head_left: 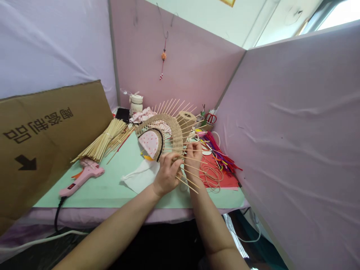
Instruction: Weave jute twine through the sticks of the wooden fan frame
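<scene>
A person's two bare hands work at a half-round woven fan, held above the middle of a pale green table. The fan has a pink dotted centre, a dark curved edging and an outer twine band, with thin sticks radiating outward. The left hand has its grip closed on the fan's lower end. The right hand has its fingers bent close together among the outer sticks; whether its grip holds a stick or twine cannot be told. To the left lie a pink glue gun and a bundle of sticks; a white cloth lies near the left hand. To the right, loose twine rests on a red sheet, beside colourful pipe cleaners.
</scene>
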Demonstrator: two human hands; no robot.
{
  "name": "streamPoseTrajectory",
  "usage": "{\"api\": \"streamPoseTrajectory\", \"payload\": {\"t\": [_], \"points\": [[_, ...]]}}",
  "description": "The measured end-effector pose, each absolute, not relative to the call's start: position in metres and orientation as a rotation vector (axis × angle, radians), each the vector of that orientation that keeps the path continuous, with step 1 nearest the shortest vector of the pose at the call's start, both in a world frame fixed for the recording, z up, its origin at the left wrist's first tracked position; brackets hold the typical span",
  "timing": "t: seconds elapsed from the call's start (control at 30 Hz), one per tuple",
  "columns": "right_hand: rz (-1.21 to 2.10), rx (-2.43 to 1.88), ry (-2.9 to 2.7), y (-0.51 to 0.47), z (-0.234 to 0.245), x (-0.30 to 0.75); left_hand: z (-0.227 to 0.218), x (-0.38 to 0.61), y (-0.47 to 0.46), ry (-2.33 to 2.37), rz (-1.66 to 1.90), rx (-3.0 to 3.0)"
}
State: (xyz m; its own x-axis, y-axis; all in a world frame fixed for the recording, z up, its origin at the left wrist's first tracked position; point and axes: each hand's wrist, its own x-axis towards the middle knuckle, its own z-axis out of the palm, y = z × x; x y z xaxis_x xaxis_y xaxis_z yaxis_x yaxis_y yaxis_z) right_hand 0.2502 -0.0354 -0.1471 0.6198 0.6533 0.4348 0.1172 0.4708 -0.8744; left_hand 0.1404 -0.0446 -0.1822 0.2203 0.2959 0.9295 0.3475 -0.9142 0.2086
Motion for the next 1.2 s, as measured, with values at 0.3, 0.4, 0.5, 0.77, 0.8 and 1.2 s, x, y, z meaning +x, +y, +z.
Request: {"api": "streamPoseTrajectory", "payload": {"t": [0.3,0.4,0.5,0.77,0.8,1.2], "points": [[0.252,-1.179,-1.03,-0.058,-0.141,0.28,-0.179,0.135,-0.043,-0.604,-1.974,-2.335],[0.211,-1.257,-1.074,-0.072,-0.139,0.297,-0.176,0.133,-0.044,-0.568,-2.021,-2.302],[0.27,-1.302,-1.129,-0.088,-0.135,0.311,-0.175,0.132,-0.044,-0.558,-2.04,-2.287],[-0.155,-1.374,-1.576,-0.131,-0.105,0.323,-0.176,0.132,-0.043,-0.542,-2.057,-2.301],[-0.232,-1.358,-1.618,-0.134,-0.101,0.322,-0.176,0.132,-0.043,-0.542,-2.06,-2.301],[-0.044,-1.426,-1.258,-0.082,-0.124,0.319,-0.178,0.133,-0.043,-0.522,-2.041,-2.318]]}}
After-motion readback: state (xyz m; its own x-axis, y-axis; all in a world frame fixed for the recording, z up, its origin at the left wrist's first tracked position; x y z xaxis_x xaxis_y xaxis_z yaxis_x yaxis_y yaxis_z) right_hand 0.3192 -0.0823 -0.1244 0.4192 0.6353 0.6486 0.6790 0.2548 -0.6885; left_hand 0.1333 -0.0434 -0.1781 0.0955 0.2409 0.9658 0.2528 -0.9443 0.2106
